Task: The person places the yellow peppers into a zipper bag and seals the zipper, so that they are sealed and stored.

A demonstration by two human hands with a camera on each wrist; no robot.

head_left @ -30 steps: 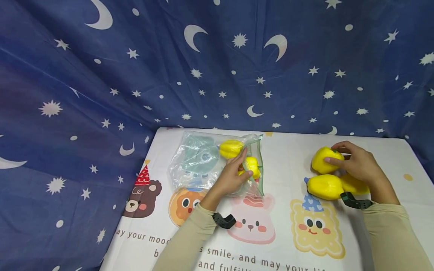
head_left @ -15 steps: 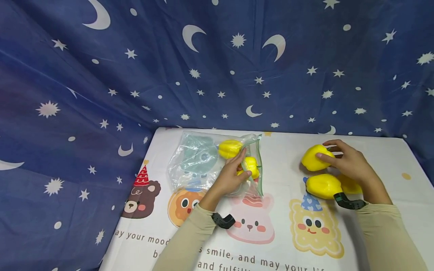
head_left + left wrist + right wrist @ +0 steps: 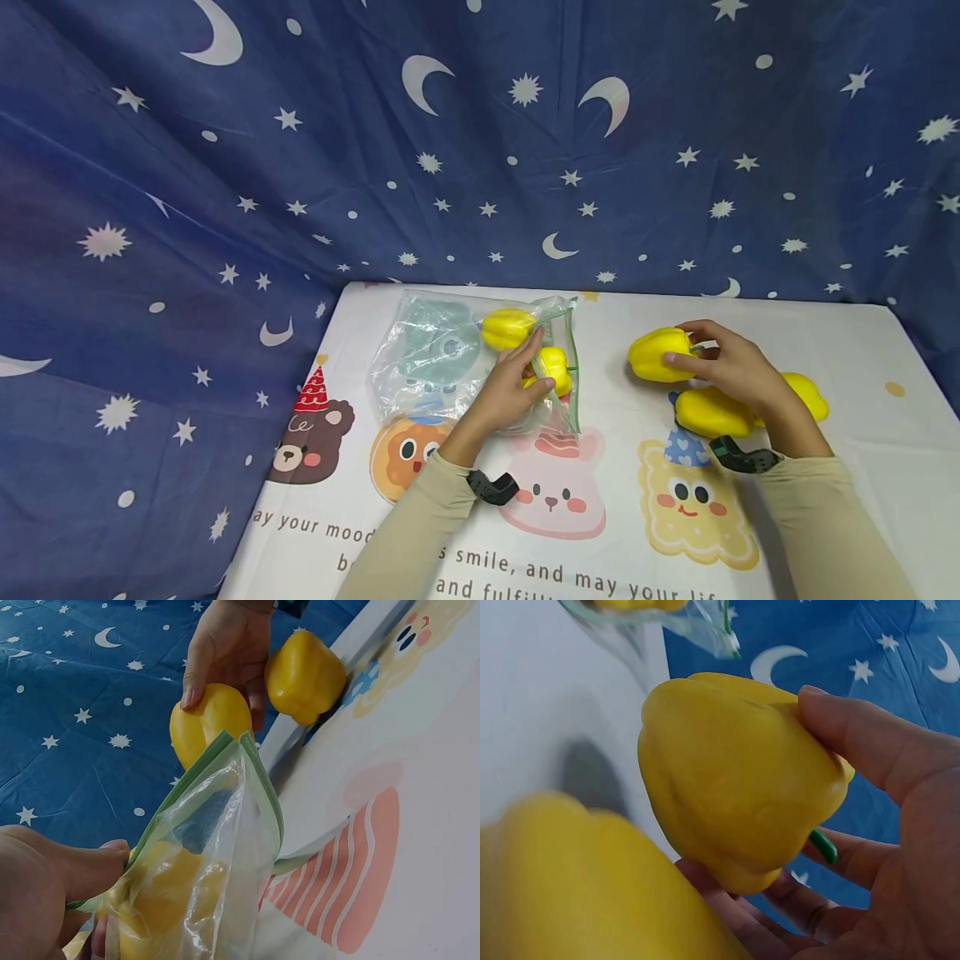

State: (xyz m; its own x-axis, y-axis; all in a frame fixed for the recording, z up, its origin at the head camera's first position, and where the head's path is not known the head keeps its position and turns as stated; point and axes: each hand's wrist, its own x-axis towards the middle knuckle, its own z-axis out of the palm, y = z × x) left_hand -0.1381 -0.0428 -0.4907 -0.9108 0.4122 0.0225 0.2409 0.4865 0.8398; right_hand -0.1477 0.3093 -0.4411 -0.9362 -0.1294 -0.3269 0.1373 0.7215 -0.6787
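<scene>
A yellow bell pepper (image 3: 660, 354) with a green stem is gripped between the thumb and fingers of my right hand (image 3: 731, 367), lifted off the table. My left hand (image 3: 510, 392) pinches the green-edged opening of a clear zip bag (image 3: 217, 840), thumb on the rim. The bag lies flat at the table's left, its mouth facing right. Inside it are two yellow bell peppers, one deeper (image 3: 507, 329) and one close to the mouth (image 3: 553, 371). Below my right hand another yellow pepper (image 3: 712, 412) lies on the table, with one more (image 3: 806, 396) partly hidden behind the wrist.
The white tablecloth (image 3: 622, 500) carries printed cartoon animals and lettering. A blue curtain (image 3: 480, 167) with moons and stars hangs behind the table and along its left side.
My right hand has carried its bell pepper left, away from the other peppers and nearer the bag. The left hand has stayed in place on the bag's edge.
</scene>
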